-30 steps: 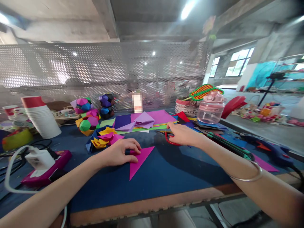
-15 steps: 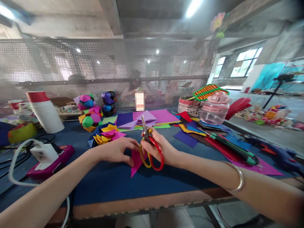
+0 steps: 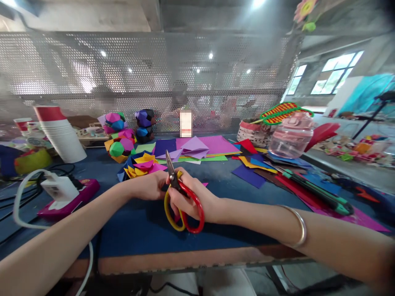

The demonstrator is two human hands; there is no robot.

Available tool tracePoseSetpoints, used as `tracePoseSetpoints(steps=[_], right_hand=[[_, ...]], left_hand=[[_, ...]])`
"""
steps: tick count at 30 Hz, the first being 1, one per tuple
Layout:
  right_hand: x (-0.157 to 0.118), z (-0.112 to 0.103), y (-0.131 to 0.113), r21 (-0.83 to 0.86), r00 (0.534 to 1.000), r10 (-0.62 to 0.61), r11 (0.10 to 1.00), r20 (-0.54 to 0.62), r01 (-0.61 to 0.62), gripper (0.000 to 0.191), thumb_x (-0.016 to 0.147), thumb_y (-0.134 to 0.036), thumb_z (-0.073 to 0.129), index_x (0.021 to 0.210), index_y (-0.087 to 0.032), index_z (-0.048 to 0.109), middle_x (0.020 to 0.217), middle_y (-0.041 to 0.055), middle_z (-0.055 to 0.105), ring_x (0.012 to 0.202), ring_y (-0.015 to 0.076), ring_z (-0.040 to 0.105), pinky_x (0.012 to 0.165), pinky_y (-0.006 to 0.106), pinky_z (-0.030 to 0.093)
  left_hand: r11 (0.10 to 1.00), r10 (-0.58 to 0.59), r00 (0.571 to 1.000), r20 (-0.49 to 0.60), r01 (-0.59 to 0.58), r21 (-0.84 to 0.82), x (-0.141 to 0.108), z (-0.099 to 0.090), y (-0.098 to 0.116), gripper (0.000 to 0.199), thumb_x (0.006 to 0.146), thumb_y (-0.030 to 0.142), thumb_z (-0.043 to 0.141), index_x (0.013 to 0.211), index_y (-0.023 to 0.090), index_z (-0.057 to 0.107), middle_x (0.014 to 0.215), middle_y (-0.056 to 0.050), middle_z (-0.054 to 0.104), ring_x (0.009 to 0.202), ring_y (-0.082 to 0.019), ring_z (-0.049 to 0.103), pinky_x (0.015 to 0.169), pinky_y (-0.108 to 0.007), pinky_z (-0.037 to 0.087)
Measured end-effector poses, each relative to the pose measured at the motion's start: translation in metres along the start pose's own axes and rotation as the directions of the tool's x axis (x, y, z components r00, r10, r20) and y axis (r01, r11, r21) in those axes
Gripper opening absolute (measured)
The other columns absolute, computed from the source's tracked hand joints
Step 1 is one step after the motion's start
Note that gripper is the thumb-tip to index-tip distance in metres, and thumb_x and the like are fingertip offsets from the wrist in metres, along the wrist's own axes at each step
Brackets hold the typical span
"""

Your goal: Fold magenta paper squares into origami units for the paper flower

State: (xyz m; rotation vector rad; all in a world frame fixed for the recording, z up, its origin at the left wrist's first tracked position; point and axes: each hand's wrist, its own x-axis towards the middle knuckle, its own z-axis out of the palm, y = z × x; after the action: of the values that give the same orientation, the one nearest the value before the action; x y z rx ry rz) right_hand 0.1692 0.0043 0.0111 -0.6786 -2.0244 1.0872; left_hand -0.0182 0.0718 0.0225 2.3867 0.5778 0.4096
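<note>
My right hand point(image 3: 194, 197) holds scissors point(image 3: 175, 181) with one yellow and one red handle loop, the blades pointing up and away. Beside it on the left, my left hand point(image 3: 152, 185) is closed, its fingertips hidden behind the scissors and the right hand. Small bits of pink paper point(image 3: 205, 184) show past the right hand; most of that sheet is hidden under the hands. A folded yellow, pink and blue paper flower point(image 3: 143, 165) sits just beyond my left hand.
Coloured paper sheets point(image 3: 220, 147) lie behind the hands. Paper balls point(image 3: 121, 147), stacked cups point(image 3: 63, 137) and a power strip point(image 3: 69, 199) stand left. On the right are a pink bottle point(image 3: 290, 137), a basket point(image 3: 253, 133), a green-black cutter point(image 3: 317, 192) and a glue gun point(image 3: 367, 193).
My right hand and the scissors have moved left and slightly nearer, up against my left hand. My left hand's fingers have closed, and the pink paper is now mostly covered. The camera view has shifted.
</note>
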Motion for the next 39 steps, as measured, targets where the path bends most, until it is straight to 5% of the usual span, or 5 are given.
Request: tracePoseSetpoints(steps=[5,11,27,34,39], right_hand=[[0.003,-0.011,0.01,0.023,0.999,0.009,1.0,0.033,-0.01,0.02,0.096,-0.026,0.056,0.099,-0.024,0.036,0.062,-0.0077,0.059,0.049,0.0129,0.059,0.048,0.023,0.05],[0.002,-0.032,0.022,-0.045,0.999,-0.01,0.999,-0.04,0.008,0.02,0.096,-0.028,0.053,0.108,-0.024,0.037,0.071,-0.0049,0.06,0.058,0.014,0.059,0.056,0.026,0.05],[0.0,-0.098,0.034,-0.235,0.981,0.065,0.966,-0.184,-0.108,0.015,0.097,-0.026,0.054,0.104,-0.022,0.041,0.062,-0.0091,0.051,0.049,0.0106,0.051,0.049,0.023,0.043],[-0.001,-0.109,0.037,-0.266,0.969,0.075,0.954,-0.234,-0.138,0.02,0.1,-0.035,0.059,0.106,-0.016,0.057,0.076,-0.0044,0.055,0.056,0.0089,0.053,0.052,0.022,0.047],[-0.004,-0.103,0.032,-0.242,0.963,0.049,0.963,-0.264,-0.116,0.015,0.097,-0.026,0.056,0.104,-0.021,0.043,0.063,-0.0087,0.05,0.05,0.0109,0.052,0.051,0.024,0.044]], left_hand=[[1.0,0.006,0.99,0.144,-0.01,0.027,0.002,-0.003,-0.003,0.024,0.094,0.034,0.068,0.106,0.013,0.068,0.105,-0.005,0.07,0.093,-0.021,0.069,0.085,-0.041,0.057],[0.998,0.031,0.983,0.181,-0.041,0.056,0.004,-0.007,0.0,0.013,0.088,0.027,0.073,0.099,0.025,0.08,0.127,-0.004,0.069,0.126,-0.024,0.058,0.111,-0.032,0.041],[0.994,0.025,0.988,0.154,-0.041,0.106,0.004,-0.009,-0.004,0.038,0.086,0.028,0.077,0.122,0.036,0.071,0.142,-0.004,0.062,0.13,-0.024,0.055,0.11,-0.038,0.041],[0.993,0.021,0.989,0.149,-0.038,0.113,0.003,-0.008,0.0,0.038,0.086,0.027,0.076,0.123,0.036,0.07,0.142,-0.004,0.062,0.129,-0.025,0.056,0.11,-0.041,0.041],[0.993,0.019,0.987,0.159,-0.038,0.113,0.004,-0.009,0.0,0.041,0.085,0.026,0.077,0.123,0.036,0.07,0.142,-0.004,0.062,0.13,-0.025,0.055,0.111,-0.04,0.041]])
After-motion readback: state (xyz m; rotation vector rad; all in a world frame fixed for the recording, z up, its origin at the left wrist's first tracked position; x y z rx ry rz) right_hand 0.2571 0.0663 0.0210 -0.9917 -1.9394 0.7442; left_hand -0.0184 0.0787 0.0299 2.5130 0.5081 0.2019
